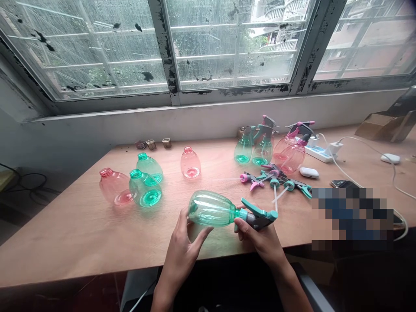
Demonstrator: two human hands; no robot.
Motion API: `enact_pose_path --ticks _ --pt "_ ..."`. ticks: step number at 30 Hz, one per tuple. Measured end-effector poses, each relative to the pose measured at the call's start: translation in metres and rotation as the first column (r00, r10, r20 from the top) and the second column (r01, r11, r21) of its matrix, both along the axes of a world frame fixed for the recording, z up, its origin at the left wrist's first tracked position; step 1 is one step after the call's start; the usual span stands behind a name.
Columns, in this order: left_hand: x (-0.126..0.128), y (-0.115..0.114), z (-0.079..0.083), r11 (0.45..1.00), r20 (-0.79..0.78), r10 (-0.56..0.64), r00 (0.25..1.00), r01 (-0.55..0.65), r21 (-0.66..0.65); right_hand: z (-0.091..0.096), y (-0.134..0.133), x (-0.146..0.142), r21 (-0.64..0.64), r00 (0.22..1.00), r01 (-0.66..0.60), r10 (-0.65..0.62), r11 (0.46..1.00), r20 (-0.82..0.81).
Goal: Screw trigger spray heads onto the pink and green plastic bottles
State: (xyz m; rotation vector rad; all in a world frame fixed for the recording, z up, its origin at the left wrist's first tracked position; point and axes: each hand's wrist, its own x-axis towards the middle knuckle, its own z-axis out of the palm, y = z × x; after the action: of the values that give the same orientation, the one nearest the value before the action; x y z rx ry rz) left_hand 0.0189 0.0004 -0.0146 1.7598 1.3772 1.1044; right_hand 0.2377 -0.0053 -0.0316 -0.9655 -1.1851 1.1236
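Green spray bottle (211,209), ribbed and translucent with a rounded body, lies sideways in both hands just above the table (107,242), near the middle of its front edge. The left hand (186,242) cups the broad base, thumb and fingers set wide apart around it. The right hand (255,232) grips the narrow end, thumb against the collar where the neck meets the trigger head (258,214) of matte teal and grey plastic.

Just beyond the right hand, loose trigger heads (274,172) in pink, teal and grey lie in a tangle, with thin translucent tubes sticking out. Behind them, toward the back edge, bottles with heads fitted (261,151) stand in a close group, green ones left and pink ones right.

Toward the table's slanting left edge are headless bottles with threaded necks: two green (146,190), one red (112,186) and, farther right, one pink (190,162). Three small brown cubes (166,143) sit by the back edge. Toward the right are a glossy white case (309,173), a power strip (320,150) and a cardboard box (378,125).
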Motion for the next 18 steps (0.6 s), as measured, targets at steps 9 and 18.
enact_pose_path --ticks 9,18 --pt "0.0013 -0.0018 0.0023 1.000 0.012 -0.002 1.000 0.002 -0.016 -0.0002 -0.0004 0.0016 -0.004 1.000 -0.007 0.007 1.000 -0.004" --pt "0.0012 0.0000 0.0006 1.000 -0.009 0.002 1.000 -0.002 0.009 0.0018 0.0007 0.0008 0.002 1.000 -0.011 0.011 1.000 -0.026"
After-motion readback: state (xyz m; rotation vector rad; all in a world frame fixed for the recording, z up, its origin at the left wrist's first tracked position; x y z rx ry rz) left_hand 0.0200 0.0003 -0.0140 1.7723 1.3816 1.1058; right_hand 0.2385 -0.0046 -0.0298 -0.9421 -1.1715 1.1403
